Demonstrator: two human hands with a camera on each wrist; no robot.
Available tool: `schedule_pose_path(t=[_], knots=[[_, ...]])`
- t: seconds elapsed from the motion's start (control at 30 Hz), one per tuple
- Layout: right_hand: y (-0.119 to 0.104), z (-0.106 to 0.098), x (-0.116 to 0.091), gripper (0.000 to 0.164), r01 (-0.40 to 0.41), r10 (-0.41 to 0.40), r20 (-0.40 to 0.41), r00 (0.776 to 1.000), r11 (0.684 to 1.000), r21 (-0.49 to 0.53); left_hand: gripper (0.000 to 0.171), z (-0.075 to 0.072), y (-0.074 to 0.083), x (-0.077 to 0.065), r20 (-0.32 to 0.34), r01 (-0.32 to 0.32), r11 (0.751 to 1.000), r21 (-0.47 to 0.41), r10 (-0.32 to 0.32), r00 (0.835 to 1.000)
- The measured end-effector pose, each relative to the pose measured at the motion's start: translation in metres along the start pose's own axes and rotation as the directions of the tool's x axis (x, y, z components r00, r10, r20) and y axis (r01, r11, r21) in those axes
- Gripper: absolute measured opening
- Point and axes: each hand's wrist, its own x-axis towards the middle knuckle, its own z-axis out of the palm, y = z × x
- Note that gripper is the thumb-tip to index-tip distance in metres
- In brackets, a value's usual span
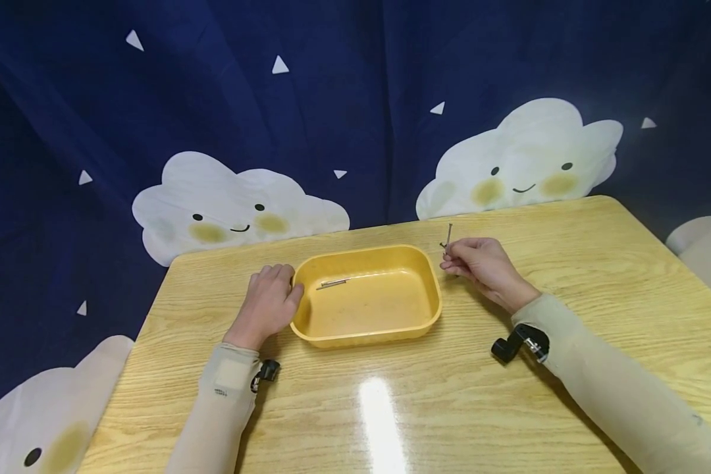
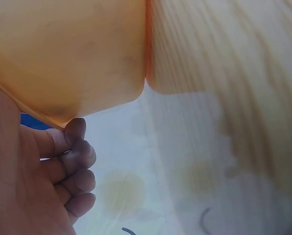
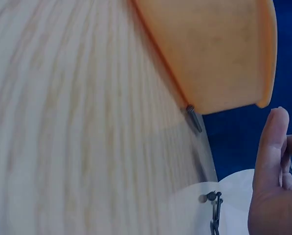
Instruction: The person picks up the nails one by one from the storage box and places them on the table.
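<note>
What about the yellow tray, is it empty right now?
No, the head view shows thin metal pieces lying inside the yellow tray, toward the end where the left hand is.

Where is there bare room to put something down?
One bare patch of table lies before the yellow tray, between the left sleeve and right sleeve; another lies between the right hand and the table's right edge. It is crowded at the tray's ends: the left hand grips one, the right hand holds nail-like pieces near the other.
</note>
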Motion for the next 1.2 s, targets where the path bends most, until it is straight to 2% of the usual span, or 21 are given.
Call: schedule_pose_path(t=[0.13, 0.37, 0.53, 0.87, 1.0, 1.2], knots=[[0.003, -0.004, 0.003, 0.014, -0.011, 0.010, -0.011, 1.000, 0.997, -0.072, 0.026, 0.001, 0.000, 0.000, 0.002, 0.000, 1.000, 0.000, 0.000, 1.000], [0.007, -0.005, 0.007, 0.030, -0.013, 0.006, -0.025, 1.000, 0.966, -0.257, 0.026, 0.001, 0.001, 0.000, -0.005, 0.001, 1.000, -0.004, -0.001, 1.000], [0.006, -0.005, 0.009, 0.033, -0.039, 0.033, -0.024, 0.999, 0.944, -0.327, 0.025, 0.001, 0.001, -0.001, -0.006, 0.002, 1.000, -0.009, -0.002, 1.000], [0.004, -0.006, 0.013, 0.029, -0.116, 0.115, -0.026, 0.993, 0.917, -0.381, 0.022, 0.002, 0.001, 0.000, -0.015, -0.004, 1.000, -0.004, 0.004, 1.000], [0.005, -0.007, 0.013, 0.025, -0.120, 0.122, -0.020, 0.992, 0.917, -0.381, 0.022, 0.002, 0.001, 0.001, -0.021, -0.009, 1.000, -0.002, 0.009, 1.000], [0.007, -0.005, 0.014, 0.022, -0.117, 0.116, -0.028, 0.993, 0.898, -0.424, 0.021, 0.003, 0.000, 0.002, -0.029, -0.011, 1.000, 0.001, 0.011, 1.000]])
